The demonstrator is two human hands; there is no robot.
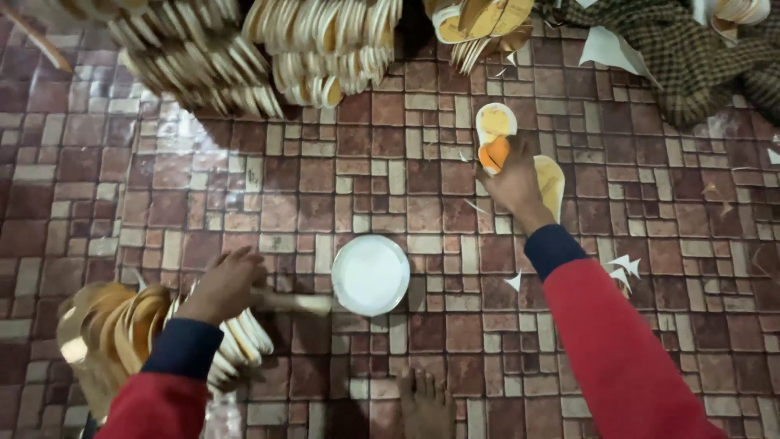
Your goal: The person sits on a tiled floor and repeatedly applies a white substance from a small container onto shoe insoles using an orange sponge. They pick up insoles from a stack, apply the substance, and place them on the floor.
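Underfoot, ran a floor (341, 187) of reddish-brown brick-pattern tiles, glossy at the left. Lay at lower left a fanned heap of tan shoe insoles (114, 333). Closed over that heap the left hand (223, 284), fingers curled round a pale wooden handle (296, 303) pointing at a round white bowl (370, 274). Showed at bottom centre a bare foot (424, 402). Hung above, stacked rows of more insoles (268, 57). Pressed down farther right the right hand (513, 180), gripping an orange sponge (494, 154) atop a cream insole (496, 122), another just beside. Sprawled top right a checked cloth (691, 57); scattered white paper scraps (624, 268).
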